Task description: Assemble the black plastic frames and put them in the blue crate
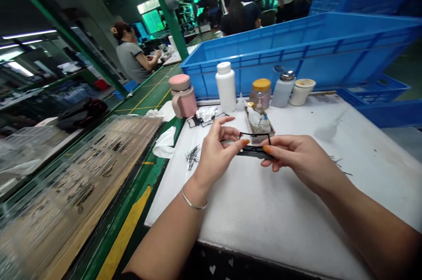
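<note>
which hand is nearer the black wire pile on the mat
Left. The left hand sits just right of the black wire pile; the right hand is farther right.

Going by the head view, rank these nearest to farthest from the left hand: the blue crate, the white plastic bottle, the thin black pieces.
1. Thin black pieces: just beside the left hand, on its outer side.
2. White plastic bottle: straight ahead, farther back.
3. Blue crate: behind the bottle.

Room for the left grip (216, 152) and right grip (298, 157) along the near white surface (263, 214); forward, I am blocked by the small tray (259, 128), white bottle (226, 86) and blue crate (296, 56).
</note>
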Demonstrator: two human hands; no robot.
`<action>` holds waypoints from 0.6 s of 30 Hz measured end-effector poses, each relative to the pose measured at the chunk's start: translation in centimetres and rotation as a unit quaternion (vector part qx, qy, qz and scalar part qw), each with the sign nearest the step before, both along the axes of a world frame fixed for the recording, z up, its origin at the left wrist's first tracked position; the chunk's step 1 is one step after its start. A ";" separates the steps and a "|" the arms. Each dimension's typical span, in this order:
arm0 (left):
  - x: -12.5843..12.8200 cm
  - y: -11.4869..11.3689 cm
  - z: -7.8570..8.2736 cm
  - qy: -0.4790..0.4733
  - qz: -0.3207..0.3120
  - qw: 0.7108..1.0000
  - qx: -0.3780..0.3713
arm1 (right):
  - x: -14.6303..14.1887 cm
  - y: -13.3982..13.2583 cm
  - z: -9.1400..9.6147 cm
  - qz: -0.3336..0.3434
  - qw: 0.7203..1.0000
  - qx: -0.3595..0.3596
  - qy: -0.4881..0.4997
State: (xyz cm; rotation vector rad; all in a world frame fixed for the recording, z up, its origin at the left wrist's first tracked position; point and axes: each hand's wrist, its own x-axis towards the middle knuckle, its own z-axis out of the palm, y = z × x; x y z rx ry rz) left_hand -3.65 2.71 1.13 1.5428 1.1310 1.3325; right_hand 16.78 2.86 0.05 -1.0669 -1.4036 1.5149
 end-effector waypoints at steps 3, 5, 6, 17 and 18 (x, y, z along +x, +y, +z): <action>-4.2 1.2 1.1 0.076 0.110 0.988 0.071 | -0.1 0.2 -0.3 -0.011 0.999 -0.018 -0.025; -7.0 1.8 1.5 0.232 0.177 0.955 0.048 | -0.2 0.2 -0.5 -0.009 0.999 -0.032 -0.037; -8.1 1.9 1.5 0.318 0.190 0.929 0.009 | -0.2 0.2 -0.5 -0.008 0.999 -0.036 -0.040; -9.8 3.1 -0.9 0.536 0.176 0.808 -0.171 | -0.4 -0.1 -0.5 0.006 0.999 -0.016 -0.047; -9.9 3.2 -1.1 0.539 0.174 0.805 -0.175 | -0.4 -0.1 -0.5 0.006 0.999 -0.018 -0.047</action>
